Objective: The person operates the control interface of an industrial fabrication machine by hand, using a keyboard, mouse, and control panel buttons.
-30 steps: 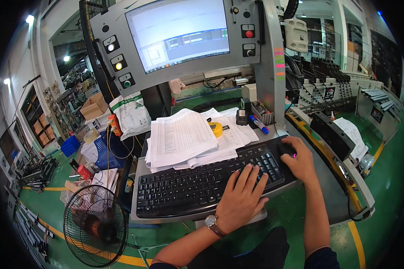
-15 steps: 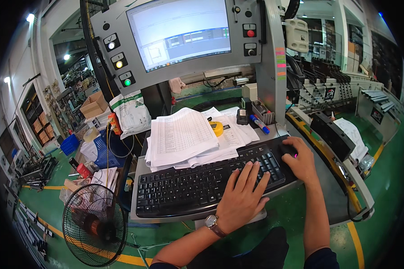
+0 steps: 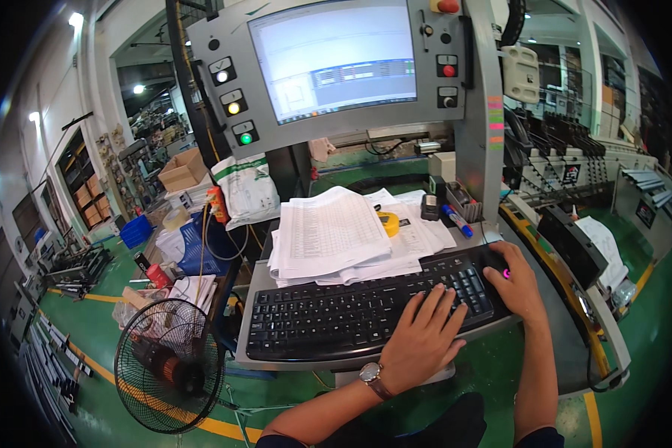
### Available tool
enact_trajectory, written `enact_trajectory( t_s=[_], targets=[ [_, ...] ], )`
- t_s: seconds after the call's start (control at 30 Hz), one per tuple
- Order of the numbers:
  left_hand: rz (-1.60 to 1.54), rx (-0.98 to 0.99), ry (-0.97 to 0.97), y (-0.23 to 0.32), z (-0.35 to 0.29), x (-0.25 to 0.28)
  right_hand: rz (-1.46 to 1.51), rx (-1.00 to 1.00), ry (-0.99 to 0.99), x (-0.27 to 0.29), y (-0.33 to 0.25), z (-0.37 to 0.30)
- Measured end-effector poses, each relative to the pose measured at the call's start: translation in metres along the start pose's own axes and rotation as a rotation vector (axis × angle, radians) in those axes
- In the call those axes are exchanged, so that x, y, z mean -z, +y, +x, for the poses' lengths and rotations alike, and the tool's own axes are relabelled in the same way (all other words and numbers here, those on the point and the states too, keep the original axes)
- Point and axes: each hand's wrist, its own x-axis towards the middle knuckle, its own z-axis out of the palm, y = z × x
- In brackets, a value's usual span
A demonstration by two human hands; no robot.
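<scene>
My left hand (image 3: 422,340) lies with its fingers stretched over the right part of a black keyboard (image 3: 317,317), near the number keys. A watch (image 3: 370,372) with a brown strap is on that wrist. Just past the keyboard's right end, my right hand (image 3: 521,286) is closed over a dark computer mouse (image 3: 493,258), mostly hidden under the palm; a pink light glows by it. Behind the keyboard, a stack of printed sheets (image 3: 328,235) overlaps its upper edge. A yellow tape measure (image 3: 387,223) rests on the papers.
A lit screen (image 3: 332,60) in a grey panel stands above, with several buttons beside it. A blue marker (image 3: 456,219) and a small black device (image 3: 430,207) sit behind the keyboard. At lower left is a black fan (image 3: 169,366). A yellow-edged rail (image 3: 552,272) runs along the right.
The whole view has shifted, so the scene sits further right in the picture. Both hands keep nearly the same places on the keyboard and mouse.
</scene>
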Motion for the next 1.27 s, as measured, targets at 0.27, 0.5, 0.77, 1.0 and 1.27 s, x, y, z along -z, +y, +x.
enact_trajectory(
  t_s=[0.27,0.5,0.77,1.0,1.27],
  targets=[
    [-0.015,0.005,0.007,-0.0003,-0.0021,-0.0027,0.019,0.001,-0.013,-0.0001,0.0014,0.0],
    [-0.022,0.003,0.003,-0.0007,-0.0018,-0.0036,-0.001,-0.002,-0.008,0.0002,0.0004,-0.0003],
    [-0.016,0.0,0.0,-0.0008,-0.0018,-0.0025,0.037,-0.022,0.025,-0.0015,0.0007,-0.0003],
    [-0.015,-0.008,0.007,-0.0014,-0.0017,-0.0022,0.007,-0.017,0.088,-0.0013,0.0087,-0.0013],
    [-0.017,-0.007,0.009,-0.0005,-0.0015,-0.0019,-0.019,-0.03,0.079,-0.0018,0.009,-0.0015]
  ],
)
